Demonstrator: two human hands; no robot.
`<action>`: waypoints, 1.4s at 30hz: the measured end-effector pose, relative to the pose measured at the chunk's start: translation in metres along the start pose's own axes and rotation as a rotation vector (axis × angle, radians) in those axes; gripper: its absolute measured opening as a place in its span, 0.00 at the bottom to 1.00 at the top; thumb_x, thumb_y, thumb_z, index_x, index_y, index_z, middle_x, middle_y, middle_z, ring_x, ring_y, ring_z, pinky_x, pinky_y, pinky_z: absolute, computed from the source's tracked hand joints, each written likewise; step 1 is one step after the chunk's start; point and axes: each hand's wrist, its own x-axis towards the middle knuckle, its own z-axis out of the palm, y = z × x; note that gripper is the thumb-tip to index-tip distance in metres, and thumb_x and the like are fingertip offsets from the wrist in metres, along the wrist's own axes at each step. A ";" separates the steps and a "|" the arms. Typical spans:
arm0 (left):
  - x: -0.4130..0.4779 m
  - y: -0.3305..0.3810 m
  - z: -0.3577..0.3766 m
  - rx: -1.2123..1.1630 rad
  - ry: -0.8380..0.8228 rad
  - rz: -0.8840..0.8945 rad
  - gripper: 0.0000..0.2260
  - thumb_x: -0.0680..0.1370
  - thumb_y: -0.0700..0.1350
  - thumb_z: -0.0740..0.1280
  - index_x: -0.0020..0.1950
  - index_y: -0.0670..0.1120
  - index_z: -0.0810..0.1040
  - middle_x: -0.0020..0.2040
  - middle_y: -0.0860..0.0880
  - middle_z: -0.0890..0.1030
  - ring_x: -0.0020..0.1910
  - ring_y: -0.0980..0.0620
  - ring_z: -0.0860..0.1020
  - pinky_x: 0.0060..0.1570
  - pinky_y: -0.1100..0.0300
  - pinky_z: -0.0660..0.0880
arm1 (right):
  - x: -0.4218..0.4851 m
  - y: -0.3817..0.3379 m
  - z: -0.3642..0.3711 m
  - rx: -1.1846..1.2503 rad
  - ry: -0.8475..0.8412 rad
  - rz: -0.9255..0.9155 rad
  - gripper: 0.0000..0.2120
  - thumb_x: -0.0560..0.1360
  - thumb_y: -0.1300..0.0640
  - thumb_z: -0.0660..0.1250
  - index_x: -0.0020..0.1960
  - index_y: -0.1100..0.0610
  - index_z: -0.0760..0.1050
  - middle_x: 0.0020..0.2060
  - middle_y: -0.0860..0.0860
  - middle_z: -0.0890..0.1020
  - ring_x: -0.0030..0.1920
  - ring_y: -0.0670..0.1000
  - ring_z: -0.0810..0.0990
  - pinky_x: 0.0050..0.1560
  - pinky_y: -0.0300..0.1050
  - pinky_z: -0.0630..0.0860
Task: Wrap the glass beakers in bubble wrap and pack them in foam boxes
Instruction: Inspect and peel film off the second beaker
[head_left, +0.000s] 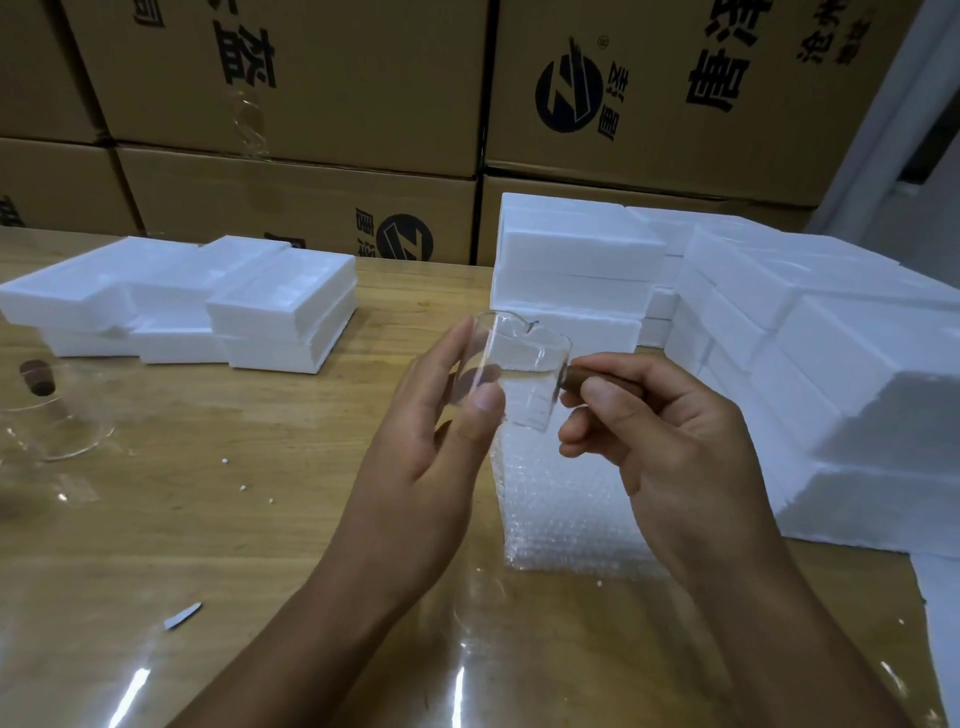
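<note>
Wooden table (218, 519), foam boxes (831, 364) stacked on it, bubble wrap (561, 509) flat below. Beaker (524, 374) held above it — left hand (431, 452) clasps the glass wall, right hand (670, 431) pinches its wooden handle (576, 375). Risk: slick glass slips, misses the wrap — cracks.

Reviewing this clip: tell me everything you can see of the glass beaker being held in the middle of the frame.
The glass beaker is clear, cylindrical and looks empty, with a small pouring lip on its rim and a brown wooden handle sticking out of its side. It is held off the table, roughly upright with a slight tilt, above the sheet of bubble wrap. The left hand pinches its body between thumb and fingers, and the right hand grips the handle. No wrap is on it yet.
</note>
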 end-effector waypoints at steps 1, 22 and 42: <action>-0.001 -0.001 0.001 -0.016 -0.020 0.009 0.22 0.79 0.59 0.61 0.73 0.66 0.65 0.72 0.63 0.71 0.70 0.60 0.72 0.66 0.47 0.72 | 0.001 0.001 0.000 0.019 -0.013 0.031 0.07 0.78 0.61 0.66 0.48 0.57 0.83 0.37 0.55 0.83 0.34 0.54 0.82 0.37 0.44 0.80; -0.015 -0.033 0.021 0.956 -0.238 -0.246 0.19 0.77 0.65 0.61 0.57 0.53 0.72 0.53 0.57 0.74 0.57 0.54 0.69 0.54 0.60 0.68 | 0.008 0.005 -0.020 -0.169 0.344 -0.133 0.09 0.79 0.56 0.63 0.42 0.57 0.77 0.27 0.51 0.77 0.27 0.52 0.74 0.34 0.48 0.72; 0.019 -0.021 -0.019 0.579 -0.136 -0.796 0.07 0.75 0.44 0.67 0.52 0.50 0.77 0.41 0.51 0.83 0.36 0.53 0.80 0.34 0.60 0.73 | 0.012 0.002 -0.029 -0.115 0.540 -0.183 0.09 0.78 0.56 0.62 0.41 0.51 0.78 0.31 0.47 0.79 0.27 0.49 0.76 0.35 0.47 0.74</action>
